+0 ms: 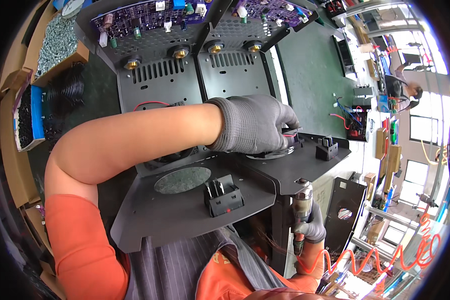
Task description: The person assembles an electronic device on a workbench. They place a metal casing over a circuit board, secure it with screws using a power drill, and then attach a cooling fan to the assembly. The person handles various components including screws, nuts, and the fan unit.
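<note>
Two dark grey sheet-metal chassis panels (pixel 150 220) stand side by side in front of me. My left hand (pixel 257 122), in a grey glove, reaches across to the right panel. Its fingers are closed on a black cooling fan (pixel 291 134) with a red wire at the round opening; the hand hides most of the fan. In my gloved right hand (pixel 312 225) is an air screwdriver (pixel 302 200), upright beside the panel's near corner. A black rocker switch (pixel 224 197) is set in the left panel, and a second switch (pixel 327 148) in the right one.
Purple circuit boards (pixel 150 20) stand on the chassis' far walls. A carton of screws (pixel 60 45) and a blue-edged box of black parts (pixel 27 117) lie left. A coiled red air hose (pixel 355 265) runs off right. A person (pixel 402 90) is in the background.
</note>
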A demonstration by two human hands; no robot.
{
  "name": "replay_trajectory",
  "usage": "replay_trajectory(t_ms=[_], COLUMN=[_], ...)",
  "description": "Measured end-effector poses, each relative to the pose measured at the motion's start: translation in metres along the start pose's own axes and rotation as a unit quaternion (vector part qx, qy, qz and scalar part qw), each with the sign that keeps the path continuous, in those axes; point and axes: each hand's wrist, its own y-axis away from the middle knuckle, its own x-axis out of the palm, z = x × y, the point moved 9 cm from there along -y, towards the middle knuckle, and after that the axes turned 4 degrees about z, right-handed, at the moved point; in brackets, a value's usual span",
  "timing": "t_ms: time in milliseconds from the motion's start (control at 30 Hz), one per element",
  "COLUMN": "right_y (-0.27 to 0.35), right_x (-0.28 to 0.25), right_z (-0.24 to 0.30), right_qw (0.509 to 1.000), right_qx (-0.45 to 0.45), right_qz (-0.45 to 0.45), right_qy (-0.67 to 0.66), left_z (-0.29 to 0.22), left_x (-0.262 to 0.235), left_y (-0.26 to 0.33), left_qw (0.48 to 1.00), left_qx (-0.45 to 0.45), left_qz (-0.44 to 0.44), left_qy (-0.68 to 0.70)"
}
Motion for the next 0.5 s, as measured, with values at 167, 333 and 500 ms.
replay_trajectory(t_ms=[167,333,500], right_y=[0.000,-0.005,-0.006], right_x=[-0.007,0.000,0.008], right_z=[-0.002,0.002,0.012], right_qw=[0.999,0.999,0.999], right_qx=[-0.037,-0.034,-0.021], right_qz=[-0.034,-0.014,0.017], right_qy=[-0.016,-0.026,-0.022], left_z=[-0.002,-0.005,-0.005], left_x=[0.002,0.006,0.007], left_y=[0.004,0.005,0.001], left_qw=[0.999,0.998,0.999], left_qx=[0.011,-0.024,0.014], left_qz=[0.005,0.030,0.004], left_qy=[-0.037,-0.045,-0.040])
